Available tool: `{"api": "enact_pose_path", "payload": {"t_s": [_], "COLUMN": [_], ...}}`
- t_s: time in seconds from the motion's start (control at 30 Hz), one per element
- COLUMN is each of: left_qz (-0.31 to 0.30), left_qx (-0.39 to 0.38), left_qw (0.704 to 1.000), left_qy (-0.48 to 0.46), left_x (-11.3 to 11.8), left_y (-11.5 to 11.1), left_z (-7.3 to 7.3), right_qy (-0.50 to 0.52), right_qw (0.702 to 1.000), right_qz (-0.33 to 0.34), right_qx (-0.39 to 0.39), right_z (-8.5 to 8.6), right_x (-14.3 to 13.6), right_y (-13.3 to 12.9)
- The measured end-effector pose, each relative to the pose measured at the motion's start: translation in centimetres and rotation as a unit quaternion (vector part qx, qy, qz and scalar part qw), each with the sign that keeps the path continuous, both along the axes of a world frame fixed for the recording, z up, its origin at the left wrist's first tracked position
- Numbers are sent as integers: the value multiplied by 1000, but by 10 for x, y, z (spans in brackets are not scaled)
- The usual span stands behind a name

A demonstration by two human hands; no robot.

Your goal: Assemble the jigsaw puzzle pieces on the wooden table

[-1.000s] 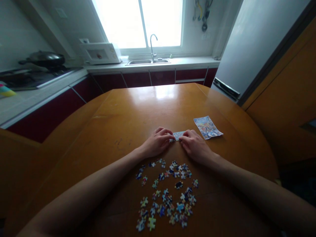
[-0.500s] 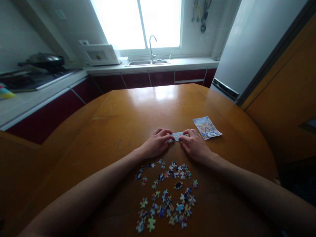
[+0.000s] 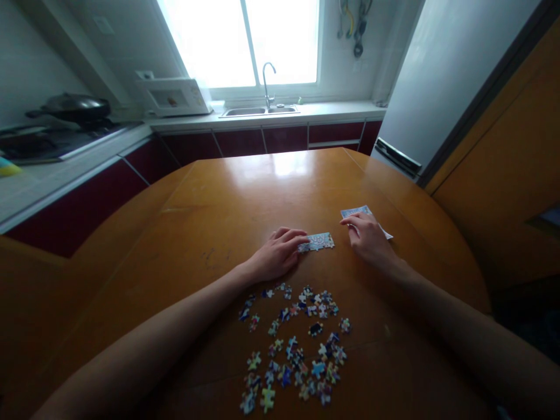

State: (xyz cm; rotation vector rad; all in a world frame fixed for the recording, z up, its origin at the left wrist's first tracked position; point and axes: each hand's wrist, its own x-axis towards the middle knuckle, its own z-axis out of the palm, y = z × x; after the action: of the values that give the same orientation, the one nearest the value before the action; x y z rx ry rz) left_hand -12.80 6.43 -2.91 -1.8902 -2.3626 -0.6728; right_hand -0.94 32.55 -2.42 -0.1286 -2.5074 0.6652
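the joined strip of puzzle (image 3: 320,241) lies flat near the middle of the wooden worktop (image 3: 245,195), its long axis running side to side, roughly parallel to the worktop's far edge. its right end is uncovered, knobs and notches facing the worktop's right edge; its left end is under the left hand (image 3: 277,254). that hand rests with fingers bent and close together, the tips on the strip; whether the thumb pinches it too, i cannot tell. the right hand (image 3: 367,236) is apart from the strip, beyond its right end, fingers loosely curved, with a gap between forefinger and thumb. it is over the picture sheet (image 3: 355,211), hiding the middle; whether it touches the paper is unclear. the sheet's long axis slants from the far edge toward the near right. loose puzzle pieces (image 3: 318,368) lie scattered between the forearms (image 3: 184,321), toward the worktop's near edge, turned every which way, some touching or overlapping.
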Motion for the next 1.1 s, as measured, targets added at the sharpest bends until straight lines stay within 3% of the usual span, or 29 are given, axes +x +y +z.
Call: {"api": "enact_pose_path", "payload": {"t_s": [0.27,0.5,0.77,1.1], "left_qz": [9,7,7,4], "left_qx": [-22,-15,-22,-43], "left_qw": [1000,1000,1000,999], "left_qy": [9,6,14,15], "left_x": [2,0,0,0], "left_y": [0,0,0,-2], "left_z": [1,-2,-2,0], "right_qy": [-55,-85,-86,-8], "right_qw": [995,983,984,999], "right_qz": [83,158,148,38], "right_qx": [-20,45,49,-28], "right_z": [-3,-6,-8,0], "right_x": [7,12,10,0], "right_y": [-30,-53,-52,-22]}}
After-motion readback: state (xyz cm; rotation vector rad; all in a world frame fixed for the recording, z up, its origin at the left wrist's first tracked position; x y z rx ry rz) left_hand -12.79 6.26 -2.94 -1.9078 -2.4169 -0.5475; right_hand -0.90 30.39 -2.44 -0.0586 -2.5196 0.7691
